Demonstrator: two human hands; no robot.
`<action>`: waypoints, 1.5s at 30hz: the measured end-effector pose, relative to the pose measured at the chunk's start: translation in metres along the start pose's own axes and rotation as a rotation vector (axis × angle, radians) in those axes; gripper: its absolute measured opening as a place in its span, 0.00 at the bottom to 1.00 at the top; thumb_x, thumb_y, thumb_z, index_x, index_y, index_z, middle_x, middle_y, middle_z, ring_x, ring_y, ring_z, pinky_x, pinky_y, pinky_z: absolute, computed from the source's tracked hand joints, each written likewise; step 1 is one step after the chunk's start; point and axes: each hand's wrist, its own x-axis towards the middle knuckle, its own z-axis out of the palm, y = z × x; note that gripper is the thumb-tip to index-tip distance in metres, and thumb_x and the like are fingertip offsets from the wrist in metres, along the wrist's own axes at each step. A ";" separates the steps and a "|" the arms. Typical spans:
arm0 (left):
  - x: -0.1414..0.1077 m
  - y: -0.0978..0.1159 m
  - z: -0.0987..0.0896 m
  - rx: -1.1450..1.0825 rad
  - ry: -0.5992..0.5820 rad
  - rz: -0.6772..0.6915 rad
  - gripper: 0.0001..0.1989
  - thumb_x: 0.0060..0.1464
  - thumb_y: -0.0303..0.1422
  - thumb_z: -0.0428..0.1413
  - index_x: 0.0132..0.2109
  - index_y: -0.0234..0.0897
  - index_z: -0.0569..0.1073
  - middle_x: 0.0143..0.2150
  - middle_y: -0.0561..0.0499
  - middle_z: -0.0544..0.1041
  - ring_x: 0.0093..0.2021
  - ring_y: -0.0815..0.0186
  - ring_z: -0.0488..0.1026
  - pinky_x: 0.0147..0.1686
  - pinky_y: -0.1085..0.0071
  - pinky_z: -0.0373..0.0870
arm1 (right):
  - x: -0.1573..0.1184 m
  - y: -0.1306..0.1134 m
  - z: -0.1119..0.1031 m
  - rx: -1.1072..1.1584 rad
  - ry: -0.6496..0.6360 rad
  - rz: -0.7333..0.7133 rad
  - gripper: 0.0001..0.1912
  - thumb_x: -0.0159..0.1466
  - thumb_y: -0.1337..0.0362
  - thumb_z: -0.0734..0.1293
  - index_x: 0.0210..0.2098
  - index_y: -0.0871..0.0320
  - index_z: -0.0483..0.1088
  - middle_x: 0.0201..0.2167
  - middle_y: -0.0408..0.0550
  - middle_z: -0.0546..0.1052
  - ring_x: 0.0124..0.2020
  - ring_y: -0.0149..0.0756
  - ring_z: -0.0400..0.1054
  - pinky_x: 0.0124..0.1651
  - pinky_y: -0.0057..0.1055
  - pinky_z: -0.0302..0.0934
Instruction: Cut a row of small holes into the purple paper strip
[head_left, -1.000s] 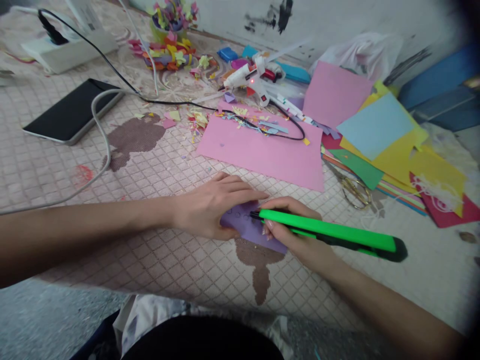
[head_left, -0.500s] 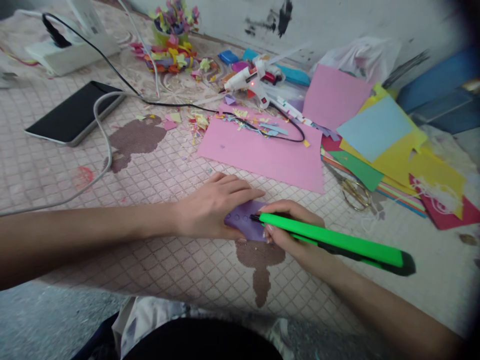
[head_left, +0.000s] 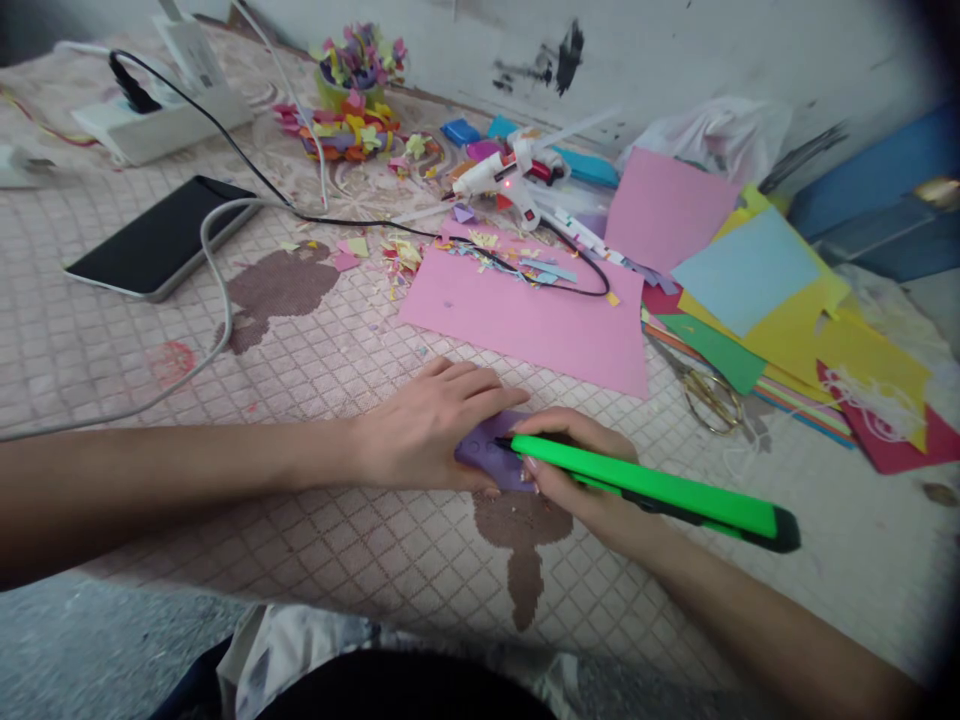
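Observation:
My left hand (head_left: pixel 427 430) lies flat with fingers stretched out, pressing a small piece of purple paper (head_left: pixel 487 468) onto the tablecloth. A few small outlined circles show on the paper, and part of it is covered by my hands. In my right hand (head_left: pixel 589 430) is a bright green utility knife (head_left: pixel 652 486) with a black end, held slanted like a pen. Its dark tip touches or hovers just over the purple paper, close to the circles; I cannot tell which.
Beyond my hands a pink sheet (head_left: pixel 525 345) bears paper scraps and a black cord. A white glue gun (head_left: pixel 517 180) lies behind it. Gold-handled scissors (head_left: pixel 712 400) and coloured papers (head_left: pixel 750 270) are at right. A black-screened tablet (head_left: pixel 161 240) and power strip (head_left: pixel 150 130) occupy the left.
The knife has shifted slightly left over the purple paper, its tip now further along the circles. My left hand stays on the paper, and the whole view has shifted a little.

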 end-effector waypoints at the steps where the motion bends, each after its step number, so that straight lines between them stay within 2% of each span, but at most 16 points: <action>1: 0.000 0.000 0.000 -0.001 0.002 -0.001 0.41 0.43 0.48 0.68 0.60 0.34 0.64 0.52 0.44 0.74 0.50 0.56 0.70 0.50 0.60 0.61 | 0.000 0.000 0.000 0.003 -0.002 0.000 0.10 0.61 0.70 0.68 0.43 0.52 0.73 0.37 0.40 0.78 0.36 0.29 0.72 0.39 0.27 0.66; 10: 0.001 -0.001 0.002 -0.012 0.011 -0.001 0.41 0.43 0.48 0.68 0.60 0.34 0.64 0.52 0.44 0.73 0.50 0.56 0.70 0.50 0.60 0.61 | 0.001 0.002 -0.001 0.001 -0.028 0.004 0.11 0.61 0.70 0.67 0.43 0.53 0.73 0.38 0.42 0.78 0.38 0.31 0.72 0.40 0.28 0.66; 22: 0.000 -0.001 0.003 -0.009 0.018 -0.005 0.41 0.43 0.48 0.68 0.59 0.34 0.65 0.52 0.44 0.74 0.50 0.55 0.70 0.50 0.61 0.61 | -0.001 -0.001 -0.002 -0.005 -0.033 0.026 0.10 0.62 0.71 0.67 0.43 0.53 0.72 0.32 0.40 0.76 0.27 0.26 0.68 0.32 0.25 0.64; 26: 0.000 -0.001 0.002 -0.008 0.014 -0.009 0.40 0.43 0.48 0.68 0.59 0.34 0.65 0.51 0.44 0.74 0.50 0.55 0.70 0.50 0.61 0.61 | 0.001 0.001 -0.002 -0.006 -0.056 0.032 0.10 0.62 0.70 0.67 0.43 0.53 0.72 0.33 0.40 0.76 0.28 0.26 0.69 0.32 0.25 0.64; 34: 0.000 -0.002 0.001 -0.020 -0.002 -0.014 0.40 0.45 0.50 0.66 0.60 0.35 0.64 0.52 0.43 0.73 0.51 0.54 0.70 0.51 0.59 0.61 | 0.007 -0.001 -0.005 -0.005 -0.131 -0.045 0.09 0.63 0.70 0.66 0.43 0.54 0.72 0.36 0.42 0.76 0.34 0.30 0.70 0.35 0.27 0.65; 39: 0.000 -0.001 0.002 -0.007 -0.001 -0.017 0.38 0.48 0.50 0.64 0.60 0.35 0.64 0.53 0.43 0.73 0.51 0.54 0.70 0.50 0.59 0.61 | 0.000 -0.001 -0.003 0.049 -0.026 -0.004 0.10 0.63 0.70 0.66 0.43 0.53 0.72 0.36 0.42 0.76 0.30 0.28 0.71 0.32 0.27 0.65; 45: 0.000 -0.005 -0.002 -0.065 -0.016 -0.024 0.39 0.46 0.46 0.65 0.61 0.36 0.63 0.53 0.42 0.72 0.52 0.54 0.69 0.50 0.59 0.62 | -0.004 0.002 -0.002 0.031 0.015 0.066 0.10 0.62 0.69 0.67 0.44 0.52 0.72 0.35 0.42 0.77 0.33 0.31 0.73 0.34 0.28 0.67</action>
